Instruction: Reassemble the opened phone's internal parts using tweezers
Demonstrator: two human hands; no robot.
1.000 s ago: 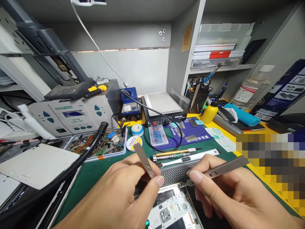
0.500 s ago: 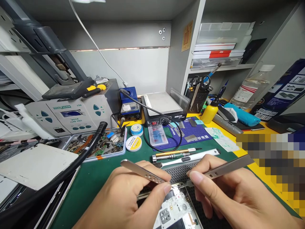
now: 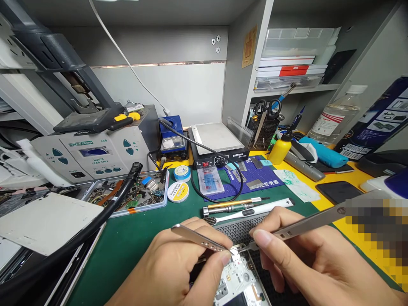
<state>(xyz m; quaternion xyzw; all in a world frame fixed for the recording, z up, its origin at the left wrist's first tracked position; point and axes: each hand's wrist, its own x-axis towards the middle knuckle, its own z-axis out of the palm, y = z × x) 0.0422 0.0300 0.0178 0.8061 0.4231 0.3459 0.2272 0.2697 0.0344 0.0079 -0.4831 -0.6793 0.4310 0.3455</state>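
Observation:
My left hand pinches metal tweezers with a row of small holes, their tips at the top end of an opened phone. Between thumb and fingers of my right hand is a flat metal pry tool with slots in its handle. Its thin tip points left at the same top edge of the phone, close to the tweezers. The phone's white inner frame and metal parts show. My left hand covers its left side, and the contact at the tips is too small to make out.
Behind the hands lie a white brush and pen-like tools. A hot plate stands at the back. A parts tray and a thick black hose are on the left. A dark phone lies at the right.
My left hand and the tweezers have shifted slightly right and down, the tweezers at a slightly different angle. My right hand stays nearly in place. The dark phone at right is now uncovered.

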